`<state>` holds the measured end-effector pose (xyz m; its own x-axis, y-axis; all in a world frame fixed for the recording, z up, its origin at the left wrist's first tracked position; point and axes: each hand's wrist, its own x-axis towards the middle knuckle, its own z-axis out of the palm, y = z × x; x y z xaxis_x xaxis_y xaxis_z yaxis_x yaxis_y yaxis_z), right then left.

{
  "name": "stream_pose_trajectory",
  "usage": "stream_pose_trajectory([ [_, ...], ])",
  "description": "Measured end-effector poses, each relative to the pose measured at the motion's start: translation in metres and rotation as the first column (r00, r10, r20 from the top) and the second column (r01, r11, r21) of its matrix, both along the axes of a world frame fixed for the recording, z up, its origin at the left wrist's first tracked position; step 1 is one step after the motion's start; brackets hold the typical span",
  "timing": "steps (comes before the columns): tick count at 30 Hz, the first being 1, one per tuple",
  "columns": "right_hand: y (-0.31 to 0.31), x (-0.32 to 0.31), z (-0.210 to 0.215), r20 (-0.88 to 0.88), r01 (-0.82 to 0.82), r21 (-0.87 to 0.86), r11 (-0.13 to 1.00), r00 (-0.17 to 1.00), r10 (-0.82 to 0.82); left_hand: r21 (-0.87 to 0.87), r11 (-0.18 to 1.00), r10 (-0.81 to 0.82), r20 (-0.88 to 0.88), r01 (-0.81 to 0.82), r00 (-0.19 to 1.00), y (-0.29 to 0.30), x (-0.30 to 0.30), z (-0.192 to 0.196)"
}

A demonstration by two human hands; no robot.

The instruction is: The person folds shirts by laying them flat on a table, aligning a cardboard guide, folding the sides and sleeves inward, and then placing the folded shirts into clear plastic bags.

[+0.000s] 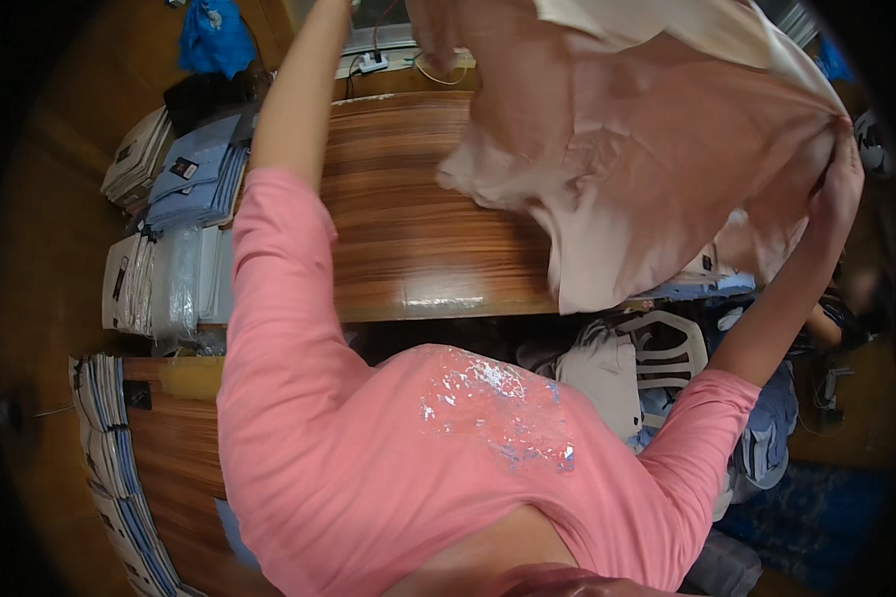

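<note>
A pale pink shirt point(657, 149), spread loosely and full of folds, hangs in the air over the right part of the wooden table point(408, 199). My right hand point(842, 174) is raised at the far right, closed on the shirt's edge. Its lower corner droops down to the table's near edge. My left arm reaches up past the top of the view, so the left hand is out of sight. The cloth hides much of the table's right side.
Folded blue shirts point(194, 179) and packaged pale ones point(129, 284) are stacked at the left. More folded shirts point(119, 458) line the lower-left table. A white plastic chair point(667, 348) draped with clothes stands at the right. A white plug point(372, 62) with cords lies at the back.
</note>
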<state>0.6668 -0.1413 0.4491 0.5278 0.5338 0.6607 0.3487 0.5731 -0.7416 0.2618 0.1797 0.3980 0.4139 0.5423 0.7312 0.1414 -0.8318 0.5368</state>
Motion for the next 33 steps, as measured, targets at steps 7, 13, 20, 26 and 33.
stream_pose_trajectory([
  [7, 0.031, -0.256, -0.176, -0.192, -0.46, -0.8, 0.384, 0.804, 0.563, -0.568, 0.794, 0.107, -0.216, -0.214, 0.97, 0.063, -0.239, -0.179],
  [13, 0.076, -0.343, -0.292, -0.334, -0.808, -0.588, -0.041, 0.196, 0.922, -0.413, 0.565, 0.764, -0.065, -0.714, 0.642, -0.011, -0.302, -0.309],
  [20, 0.149, -0.211, -0.452, 0.7, 0.466, -0.578, 0.67, 0.705, 0.114, -0.15, 0.382, 0.793, -0.453, -0.912, 0.407, -0.195, -0.22, -0.41],
  [26, 0.125, -0.184, -0.475, 0.599, 0.233, -0.761, 0.606, 0.61, 0.518, 0.003, 0.446, 0.715, -0.603, -0.895, 0.354, -0.264, -0.2, -0.401],
  [33, 0.136, -0.193, -0.426, -0.885, -0.999, 0.015, 0.038, 0.004, 0.465, -0.825, 0.366, 0.693, -0.067, -0.431, 0.718, -0.266, -0.199, -0.416],
])
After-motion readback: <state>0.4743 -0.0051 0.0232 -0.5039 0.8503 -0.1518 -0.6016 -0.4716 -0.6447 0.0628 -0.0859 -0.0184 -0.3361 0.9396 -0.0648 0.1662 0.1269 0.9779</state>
